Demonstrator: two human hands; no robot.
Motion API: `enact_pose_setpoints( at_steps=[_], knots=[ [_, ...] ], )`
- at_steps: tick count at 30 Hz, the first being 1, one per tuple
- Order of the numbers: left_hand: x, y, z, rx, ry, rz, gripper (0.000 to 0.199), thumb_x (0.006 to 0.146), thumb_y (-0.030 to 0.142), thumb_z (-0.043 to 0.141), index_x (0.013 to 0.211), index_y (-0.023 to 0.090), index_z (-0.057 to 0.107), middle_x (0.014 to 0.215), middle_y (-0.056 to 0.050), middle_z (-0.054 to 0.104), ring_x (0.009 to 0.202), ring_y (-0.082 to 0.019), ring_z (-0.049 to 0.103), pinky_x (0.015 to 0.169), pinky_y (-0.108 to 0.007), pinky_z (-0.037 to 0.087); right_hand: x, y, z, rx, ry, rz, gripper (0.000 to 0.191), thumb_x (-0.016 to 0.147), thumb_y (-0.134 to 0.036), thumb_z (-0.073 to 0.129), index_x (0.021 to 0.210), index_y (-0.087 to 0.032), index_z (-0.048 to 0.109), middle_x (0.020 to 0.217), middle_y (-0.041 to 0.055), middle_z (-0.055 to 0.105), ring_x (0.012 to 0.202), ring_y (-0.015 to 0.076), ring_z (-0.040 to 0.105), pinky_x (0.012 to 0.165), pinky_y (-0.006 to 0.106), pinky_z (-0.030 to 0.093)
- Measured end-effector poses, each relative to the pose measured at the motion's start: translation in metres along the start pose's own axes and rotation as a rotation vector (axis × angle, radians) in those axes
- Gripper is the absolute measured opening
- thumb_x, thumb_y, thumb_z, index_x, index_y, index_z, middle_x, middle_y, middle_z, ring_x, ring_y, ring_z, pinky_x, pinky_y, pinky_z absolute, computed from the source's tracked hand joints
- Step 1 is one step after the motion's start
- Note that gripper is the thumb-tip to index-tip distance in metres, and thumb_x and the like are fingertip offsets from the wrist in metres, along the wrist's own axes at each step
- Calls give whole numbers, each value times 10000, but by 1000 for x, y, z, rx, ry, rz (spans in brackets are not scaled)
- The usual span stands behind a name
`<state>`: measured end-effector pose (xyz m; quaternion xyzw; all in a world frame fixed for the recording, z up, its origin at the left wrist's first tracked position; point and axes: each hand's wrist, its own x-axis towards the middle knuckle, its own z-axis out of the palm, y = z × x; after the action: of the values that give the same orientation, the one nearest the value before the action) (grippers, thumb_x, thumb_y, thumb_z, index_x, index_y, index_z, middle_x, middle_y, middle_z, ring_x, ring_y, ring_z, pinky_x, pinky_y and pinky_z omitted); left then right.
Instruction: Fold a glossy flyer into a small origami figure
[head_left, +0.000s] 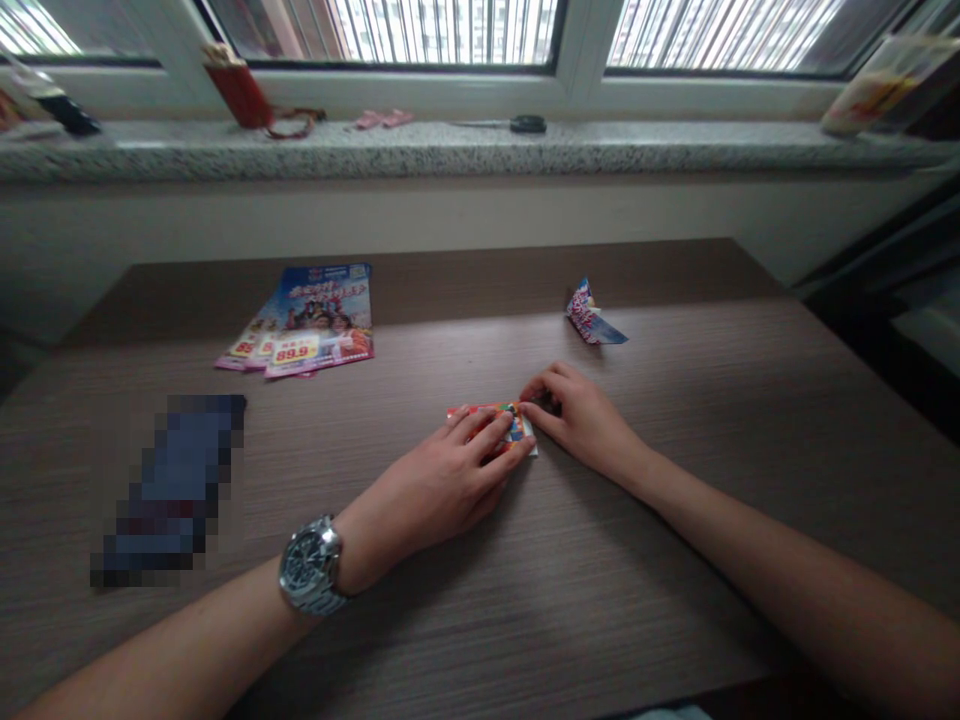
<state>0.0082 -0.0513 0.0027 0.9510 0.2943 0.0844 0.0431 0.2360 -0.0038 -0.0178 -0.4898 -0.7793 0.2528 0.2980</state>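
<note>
Head view: the left hand is lying palm-down across a small printed paper, its fingers slightly spread and resting on it, while the right hand is holding its thumb and index finger close together at the paper's far right corner. Whether those two tips are actually gripping the edge, I cannot tell. The paper is sitting near the middle of the table, largely hidden under the left fingers, with a pale strip showing at its near right corner.

The step appears to be folding or lining up a crease. To do it well, the left hand should be bearing down evenly, anchoring the paper without dragging it, while the right thumb and index finger should be working at the very corner so the edges are meeting squarely before the crease is being set. Pressing too early would probably be locking in a skew. Smoothing outward from the middle of the fold should be giving a sharper line.

Farther right, a folded paper piece is resting apart from both hands; far left, printed flyers are overlapping in a fan. A blurred dark object is lying nearer, at the left, and a metal watch is circling the left wrist.
</note>
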Motion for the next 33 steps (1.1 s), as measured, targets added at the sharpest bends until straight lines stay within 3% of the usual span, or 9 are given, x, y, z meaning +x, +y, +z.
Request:
enact_pose_setpoints(
  at_steps=[18, 33],
  knots=[
    [0, 1, 0, -38, -30, -41, 499, 1015, 235, 471, 1509, 204, 403, 1556, -172, 419, 1455, -344, 379, 1170, -582, 377, 2, -2, -2, -18, -27, 16, 50, 899, -133, 672, 882, -180, 666, 895, 25, 590, 804, 159, 571, 716, 277, 442],
    [-1, 0, 1, -50, -42, -60, 489, 1022, 259, 472, 1504, 197, 423, 1569, -165, 413, 1470, -345, 362, 1193, -564, 357, 2, -3, -2, -26, -22, 0, 38, 932, -197, 669, 899, -185, 655, 913, 33, 596, 846, 174, 587, 736, 292, 448]
  ],
)
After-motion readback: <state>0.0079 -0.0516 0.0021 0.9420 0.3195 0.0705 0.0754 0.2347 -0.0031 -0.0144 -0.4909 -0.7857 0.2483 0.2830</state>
